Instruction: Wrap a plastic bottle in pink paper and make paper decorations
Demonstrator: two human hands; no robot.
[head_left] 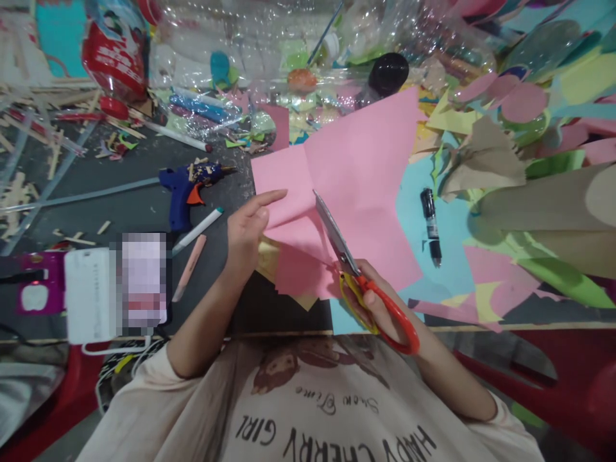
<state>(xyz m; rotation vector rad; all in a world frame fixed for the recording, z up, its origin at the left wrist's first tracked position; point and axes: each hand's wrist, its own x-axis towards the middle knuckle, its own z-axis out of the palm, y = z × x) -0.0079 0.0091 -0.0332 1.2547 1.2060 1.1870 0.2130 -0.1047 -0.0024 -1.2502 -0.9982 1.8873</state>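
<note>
A large pink paper sheet (359, 173) lies folded on the table in front of me. My left hand (248, 228) pinches its left edge, thumb and fingers closed on the paper. My right hand (380, 301) grips orange-and-yellow scissors (346, 256) by the handles. The grey blades point up and left across the pink sheet, at its lower middle. More pink paper (301, 273) hangs below the blades over a yellowish piece.
A blue glue gun (190, 189), a white marker (199, 229) and a pink stick (189, 266) lie to the left. A black marker (430, 224) rests on blue paper at right. Coloured paper scraps, clear plastic bottles (289, 51), wooden sticks and a white power bank (89, 295) crowd the table.
</note>
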